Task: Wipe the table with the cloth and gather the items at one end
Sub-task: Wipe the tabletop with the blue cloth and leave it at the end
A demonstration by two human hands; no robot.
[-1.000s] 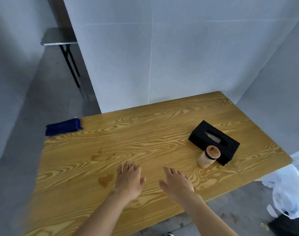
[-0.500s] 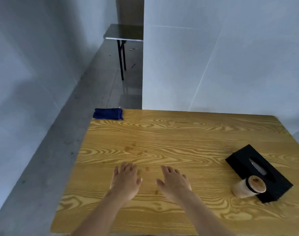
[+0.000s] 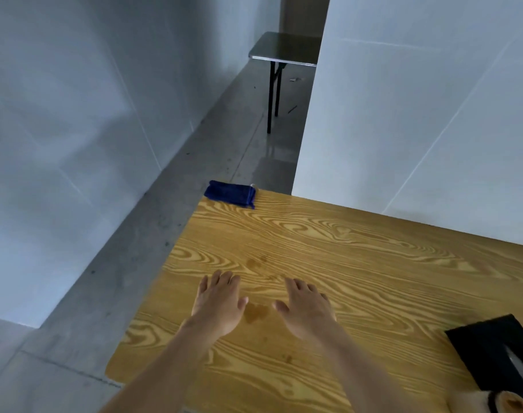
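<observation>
A folded dark blue cloth [image 3: 230, 194] lies on the far left corner of the wooden table [image 3: 343, 251]. My left hand [image 3: 220, 304] and my right hand [image 3: 308, 308] hover side by side, palms down, over the near part of the table, fingers apart and empty. Brown stains [image 3: 255, 312] mark the wood between my hands, with fainter ones [image 3: 257, 261] further out. A black tissue box [image 3: 499, 356] sits at the right edge of view. A tan jar with a dark band [image 3: 502, 402] is partly cut off at the bottom right.
White panel walls stand behind the table and to the left. A grey concrete floor runs along the table's left side. A small dark folding table [image 3: 287, 50] stands farther back in the gap between the walls.
My view has swung to the left and tilted, so the tissue box and jar slid toward the bottom right corner. My hands keep the same open pose over the table.
</observation>
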